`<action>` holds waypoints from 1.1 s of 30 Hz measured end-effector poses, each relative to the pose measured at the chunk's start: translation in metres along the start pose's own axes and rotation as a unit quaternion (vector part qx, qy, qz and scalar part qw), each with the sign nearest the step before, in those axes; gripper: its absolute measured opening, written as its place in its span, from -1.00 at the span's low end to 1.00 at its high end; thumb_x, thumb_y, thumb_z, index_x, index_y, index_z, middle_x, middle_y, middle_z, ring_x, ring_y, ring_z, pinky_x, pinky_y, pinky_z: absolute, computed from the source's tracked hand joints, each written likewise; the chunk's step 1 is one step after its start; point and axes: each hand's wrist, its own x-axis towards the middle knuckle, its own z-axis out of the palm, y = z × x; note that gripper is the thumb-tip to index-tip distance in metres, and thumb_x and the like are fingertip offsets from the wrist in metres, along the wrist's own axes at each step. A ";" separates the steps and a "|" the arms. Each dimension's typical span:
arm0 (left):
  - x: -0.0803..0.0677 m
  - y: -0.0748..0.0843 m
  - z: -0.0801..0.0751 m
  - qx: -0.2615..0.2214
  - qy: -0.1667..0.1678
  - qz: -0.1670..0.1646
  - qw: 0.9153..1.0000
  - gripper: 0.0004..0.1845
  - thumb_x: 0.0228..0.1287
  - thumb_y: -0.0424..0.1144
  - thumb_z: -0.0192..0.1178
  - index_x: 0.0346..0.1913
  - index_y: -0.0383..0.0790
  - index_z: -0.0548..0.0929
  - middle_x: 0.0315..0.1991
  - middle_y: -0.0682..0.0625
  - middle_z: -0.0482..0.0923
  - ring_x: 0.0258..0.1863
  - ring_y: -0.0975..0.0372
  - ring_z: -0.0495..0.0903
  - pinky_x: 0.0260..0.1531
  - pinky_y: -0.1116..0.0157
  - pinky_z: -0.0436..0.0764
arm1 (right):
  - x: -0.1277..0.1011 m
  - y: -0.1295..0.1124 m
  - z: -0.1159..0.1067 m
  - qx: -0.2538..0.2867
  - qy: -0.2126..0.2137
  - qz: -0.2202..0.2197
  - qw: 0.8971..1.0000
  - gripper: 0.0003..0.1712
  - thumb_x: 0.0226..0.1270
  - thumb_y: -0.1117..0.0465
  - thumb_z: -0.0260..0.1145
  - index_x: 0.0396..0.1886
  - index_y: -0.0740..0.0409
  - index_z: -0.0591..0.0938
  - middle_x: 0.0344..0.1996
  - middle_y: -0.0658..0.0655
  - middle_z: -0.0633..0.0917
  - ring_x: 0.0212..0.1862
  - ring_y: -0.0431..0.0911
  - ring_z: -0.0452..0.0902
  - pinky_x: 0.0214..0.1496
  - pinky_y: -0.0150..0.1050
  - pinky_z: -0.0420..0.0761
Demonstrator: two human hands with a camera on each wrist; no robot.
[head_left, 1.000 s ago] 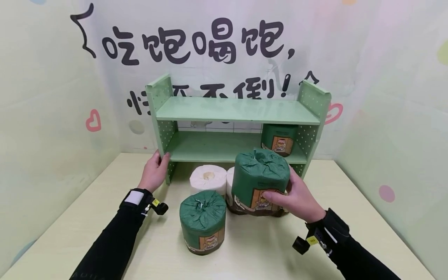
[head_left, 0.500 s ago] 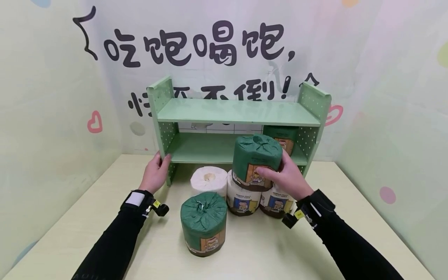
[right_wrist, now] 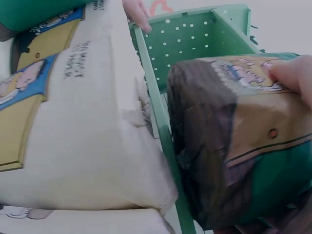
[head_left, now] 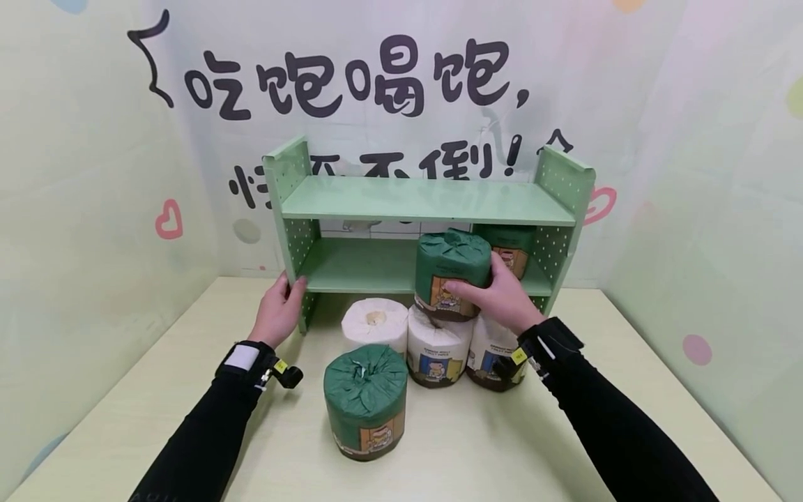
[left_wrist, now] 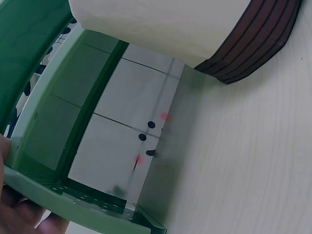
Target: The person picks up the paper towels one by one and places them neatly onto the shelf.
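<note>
Fingers and thumb of the right hand (head_left: pixel 502 300) are curled round a green-wrapped paper roll (head_left: pixel 450 273), which is held upright at the front edge of the lower board of the green shelf rack (head_left: pixel 426 202), at about one o'clock from the middle of the table; in the right wrist view the same roll (right_wrist: pixel 253 141) is seen just above the rack's edge, with a fingertip (right_wrist: pixel 292 73) laid on its label. The left hand (head_left: pixel 279 310) is closed on the rack's left side panel at eleven o'clock, thumb on the inner face and fingers round the outside; in the left wrist view only the edge of that hand (left_wrist: pixel 14 214) is seen against the panel.

Three green-wrapped rolls are counted: the held one, one standing nearest on the table at six o'clock (head_left: pixel 364 404), and one farther back on the lower board at the right end (head_left: pixel 511 251). Three white rolls are counted between them: an unwrapped one (head_left: pixel 374 324) and two in printed white wrappers (head_left: pixel 437 348) (head_left: pixel 492 359), standing close together in front of the rack and under the held roll.

Everything is borne by a pale wooden table (head_left: pixel 439 460). Behind the rack a light wall (head_left: pixel 659 104) is seen, marked with large black characters (head_left: pixel 351 73), small hearts and coloured dots.
</note>
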 end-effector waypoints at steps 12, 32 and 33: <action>0.000 0.001 -0.001 0.002 0.000 -0.002 1.000 -0.45 0.62 0.22 -0.23 0.26 -0.14 0.42 -0.42 -0.07 0.26 -0.50 0.13 0.31 -0.55 0.27 0.37 | 0.011 -0.008 0.004 -0.040 0.011 0.042 0.998 0.37 0.00 -0.40 0.55 0.58 0.02 -0.03 0.41 0.22 0.35 0.40 0.12 0.38 0.42 0.08 0.45; -0.001 0.001 -0.001 -0.001 -0.002 -0.003 1.000 -0.44 0.62 0.22 -0.23 0.29 -0.13 0.42 -0.43 -0.07 0.25 -0.52 0.13 0.31 -0.57 0.28 0.36 | 0.026 -0.023 0.015 -0.147 0.034 0.048 0.987 0.19 0.26 -0.37 0.37 0.60 0.15 0.03 0.30 0.30 0.47 0.28 0.17 0.49 0.29 0.09 0.52; 0.000 0.001 -0.001 -0.001 -0.001 -0.002 1.000 -0.45 0.62 0.22 -0.23 0.28 -0.14 0.42 -0.43 -0.07 0.25 -0.51 0.14 0.31 -0.57 0.28 0.36 | 0.027 -0.023 0.015 -0.150 0.035 0.049 0.987 0.18 0.28 -0.37 0.36 0.60 0.15 0.03 0.31 0.30 0.45 0.29 0.17 0.48 0.29 0.09 0.51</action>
